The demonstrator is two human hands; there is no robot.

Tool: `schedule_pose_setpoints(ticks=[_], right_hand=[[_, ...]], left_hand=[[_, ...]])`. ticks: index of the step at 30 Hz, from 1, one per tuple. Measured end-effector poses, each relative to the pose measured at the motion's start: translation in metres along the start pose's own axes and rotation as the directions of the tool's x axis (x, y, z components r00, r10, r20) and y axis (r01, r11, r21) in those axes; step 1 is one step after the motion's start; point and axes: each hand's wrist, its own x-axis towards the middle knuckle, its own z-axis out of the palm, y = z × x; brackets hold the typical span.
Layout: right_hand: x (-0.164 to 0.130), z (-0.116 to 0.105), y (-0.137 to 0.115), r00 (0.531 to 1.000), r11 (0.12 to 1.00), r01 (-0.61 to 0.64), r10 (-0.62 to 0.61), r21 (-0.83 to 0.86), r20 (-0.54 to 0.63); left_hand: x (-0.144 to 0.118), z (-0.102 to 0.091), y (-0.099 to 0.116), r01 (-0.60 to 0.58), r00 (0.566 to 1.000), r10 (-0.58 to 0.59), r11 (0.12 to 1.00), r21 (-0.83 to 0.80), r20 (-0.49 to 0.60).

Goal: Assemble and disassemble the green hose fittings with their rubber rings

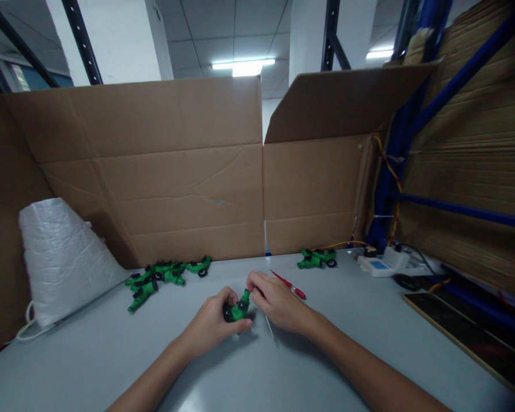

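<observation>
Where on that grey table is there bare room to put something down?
Bare patches: the near table left of the left hand, between the white bag and forearm; also right of the right hand, before the dark board. Crowded: the green parts pile, red-handled tool, and back-right devices.

Brown cardboard sheets (pixel 154 171) wall a grey table (pixel 90 366) beneath a ceiling lamp (pixel 242 66), blue racking (pixel 446 97) alongside.

Glossy green plastic part (pixel 237 311), matt grey tabletop (pixel 111 355), rough brown cardboard wall (pixel 163 171).
</observation>
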Motion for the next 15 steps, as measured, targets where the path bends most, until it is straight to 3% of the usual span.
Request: schedule_pose_setpoints(ticks=[5,11,15], right_hand=[[-0.001,0.0,-0.009,0.998,0.999,0.035,-0.034,-0.02,0.045],[-0.005,0.002,-0.019,0.995,0.978,0.047,-0.029,-0.203,0.092],[-0.005,0.006,-0.021,0.991,0.932,0.065,-0.019,-0.357,0.129]], left_hand=[[0.004,0.002,-0.012,-0.009,0.992,0.004,0.999,-0.038,-0.123],[0.005,0.003,-0.009,-0.004,0.993,-0.004,0.997,-0.072,-0.12],[0.005,0.005,-0.008,0.034,0.999,-0.04,0.98,-0.196,-0.028]])
